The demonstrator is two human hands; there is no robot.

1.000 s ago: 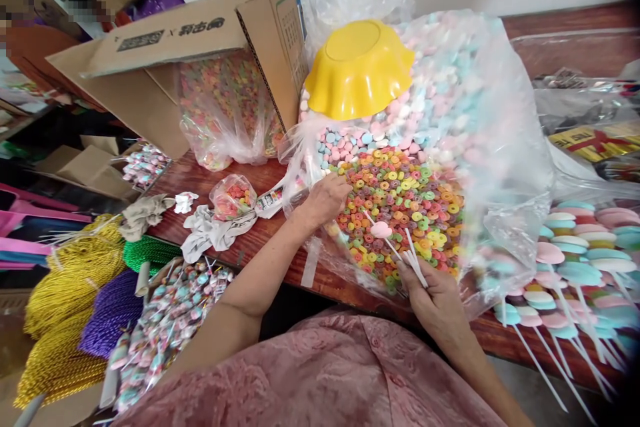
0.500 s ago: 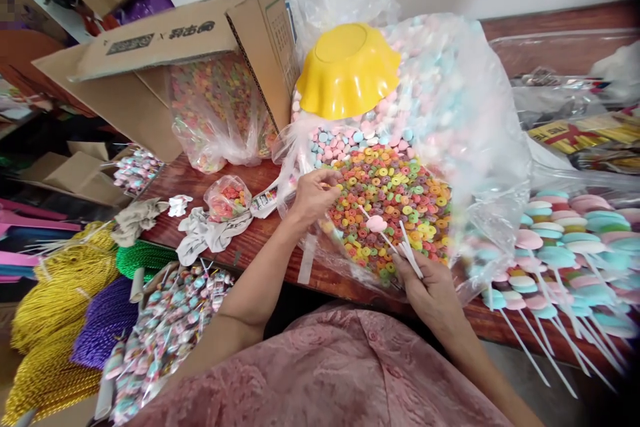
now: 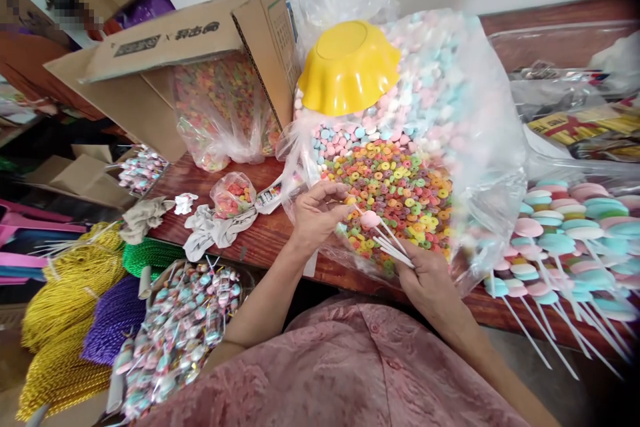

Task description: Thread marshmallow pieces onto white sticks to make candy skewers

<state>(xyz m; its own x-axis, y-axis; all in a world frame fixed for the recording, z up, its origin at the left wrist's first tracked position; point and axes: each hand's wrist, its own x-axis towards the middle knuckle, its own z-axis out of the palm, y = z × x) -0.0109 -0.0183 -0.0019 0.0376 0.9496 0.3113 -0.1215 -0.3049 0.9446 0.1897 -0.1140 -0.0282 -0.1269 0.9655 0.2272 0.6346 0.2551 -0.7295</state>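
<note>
My right hand (image 3: 427, 280) is closed around several white sticks (image 3: 393, 250). One of them carries a pink candy piece (image 3: 370, 219) near its upper end, with a short bare tip sticking out past it. My left hand (image 3: 320, 213) pinches a small orange-yellow ring candy (image 3: 351, 201) at its fingertips, right by that bare tip. Whether the ring touches the stick I cannot tell. Beneath both hands spreads a pile of colorful ring candies (image 3: 400, 180) on clear plastic. Pink, blue and white candies (image 3: 345, 140) lie behind the pile.
A yellow scalloped bowl (image 3: 350, 67) rests upside down on the candies. To the left stands an open cardboard box (image 3: 265, 47) holding bagged ring candies. Stacked candy skewers (image 3: 560, 240) lie at right. Wrapped candies (image 3: 185, 320) and gold cord bundles (image 3: 75, 280) sit lower left.
My left hand has moved right and slightly down, bringing its fingertips close to the stick's tip. The sticks in my right hand now tilt more to the left.
</note>
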